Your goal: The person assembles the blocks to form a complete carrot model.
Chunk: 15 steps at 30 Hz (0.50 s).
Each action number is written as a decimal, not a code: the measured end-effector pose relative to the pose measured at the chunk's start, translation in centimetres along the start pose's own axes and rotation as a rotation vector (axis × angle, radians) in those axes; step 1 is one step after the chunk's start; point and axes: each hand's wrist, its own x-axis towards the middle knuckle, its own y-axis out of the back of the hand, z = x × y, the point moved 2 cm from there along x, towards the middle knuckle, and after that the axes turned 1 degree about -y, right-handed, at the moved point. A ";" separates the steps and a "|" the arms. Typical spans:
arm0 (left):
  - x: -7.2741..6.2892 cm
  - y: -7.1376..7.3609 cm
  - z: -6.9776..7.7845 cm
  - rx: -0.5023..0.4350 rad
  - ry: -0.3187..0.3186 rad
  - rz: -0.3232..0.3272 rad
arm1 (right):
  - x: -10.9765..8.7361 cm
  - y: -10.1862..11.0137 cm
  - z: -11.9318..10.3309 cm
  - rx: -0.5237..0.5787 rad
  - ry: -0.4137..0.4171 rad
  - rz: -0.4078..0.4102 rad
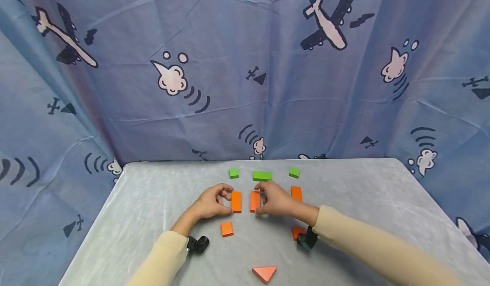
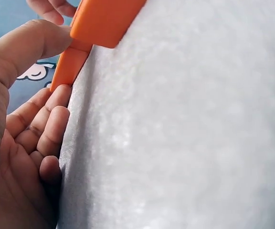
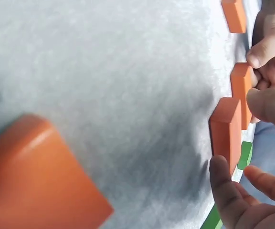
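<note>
Two orange rectangular blocks lie side by side on the grey table, a narrow gap between them. Lengthwise, my left hand grips the left orange block, thumb at its near end and fingers at the far end. The same grip shows in my right hand on the right orange block. In the right wrist view a fingertip presses that block's far end. A small orange square block sits just below the left hand; in the left wrist view an orange block looms close to the camera.
Behind the hands stand a green rectangular block and two green squares. Right of the right hand is another orange block, with an orange piece by the wrist camera. An orange triangle lies in front. A blue curtain hangs behind.
</note>
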 end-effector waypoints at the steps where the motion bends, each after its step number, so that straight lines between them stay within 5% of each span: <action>1: 0.0 0.0 0.0 0.002 -0.004 -0.003 | 0.0 -0.1 -0.1 -0.011 0.010 0.005; 15: 0.1 0.0 -0.4 0.005 -0.004 -0.008 | 0.5 -0.8 0.0 -0.101 0.061 0.033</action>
